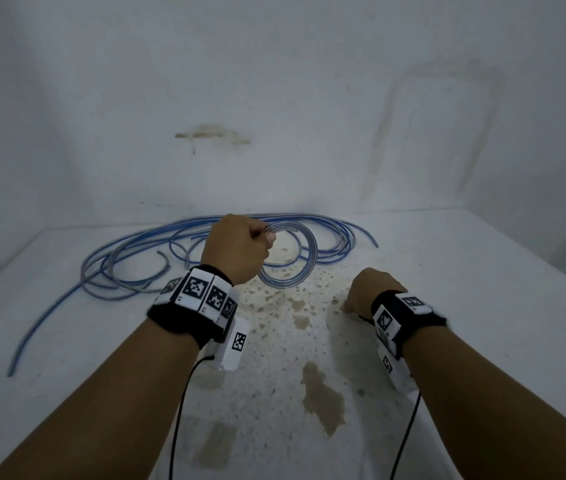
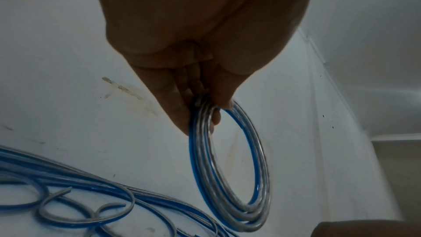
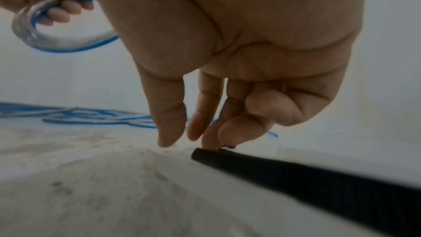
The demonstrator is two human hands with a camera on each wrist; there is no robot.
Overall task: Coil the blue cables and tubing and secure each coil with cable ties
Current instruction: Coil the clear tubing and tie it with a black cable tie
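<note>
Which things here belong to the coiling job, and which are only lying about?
Job:
- coil, held up by the left hand
- loose blue tubing on the table
- black strap at the right hand fingers, perhaps a tie

Lying about:
- brown stains on the white table

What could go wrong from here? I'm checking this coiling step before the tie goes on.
1. The left hand grips the coil at one spot only; unbound turns could spring apart.
2. Loose blue tubing lies tangled on the table and might snag.
3. The right hand only fingers the black strip's end; it might slip.
</note>
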